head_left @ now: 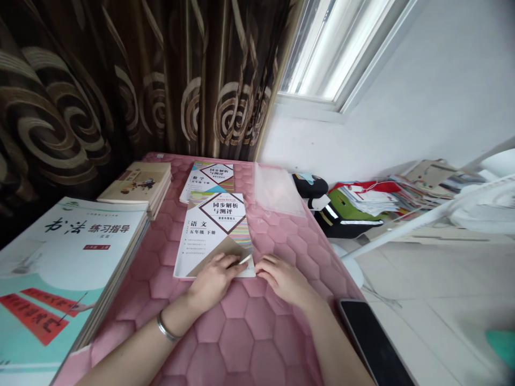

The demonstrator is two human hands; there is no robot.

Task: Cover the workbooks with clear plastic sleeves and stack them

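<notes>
A thin workbook (215, 228) with a white, brown and striped cover lies flat on the pink quilted surface, its title in Chinese characters. My left hand (215, 277) rests over its lower edge, thumb and fingers closed at a small raised white edge near the lower right corner; whether this is a bent page or cover corner I cannot tell. On the right side of that same corner, my right hand (284, 276) has its fingers curled and pinched at the book's edge. Its fingertips partly hide the contact. A silvery bracelet (164, 327) circles my left wrist.
Behind the workbook lies a similar one (209, 179). Stacks of books (76, 257) and smaller brown books (137, 185) stand left. A clear plastic sheet (277, 187) lies at the far right, a dark phone (376, 340) near the right edge. A white stand (398, 230) rises beyond.
</notes>
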